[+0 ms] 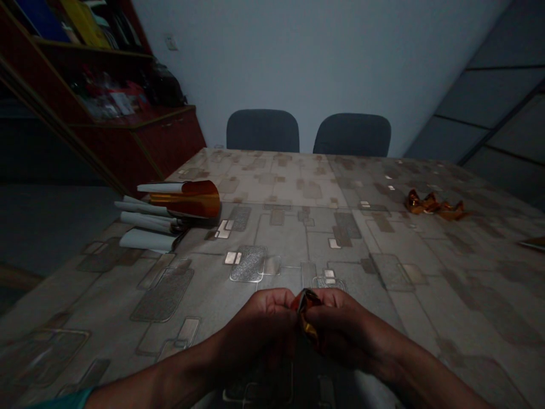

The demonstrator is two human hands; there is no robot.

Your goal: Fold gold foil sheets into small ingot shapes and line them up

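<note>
1 crumpled gold-foil pc. (309, 326), held over surface (293, 238), near side; L hand (268, 318) & R hand (347, 321) fingers clamped on it. Prob. v. light, slippery, tears easily, I'd say; pinch folded edges.

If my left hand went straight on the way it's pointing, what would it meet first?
The shiny orange piece in front of it, with your right hand just beyond. Your left hand points toward both, though exact depth is hard to judge here.
</note>
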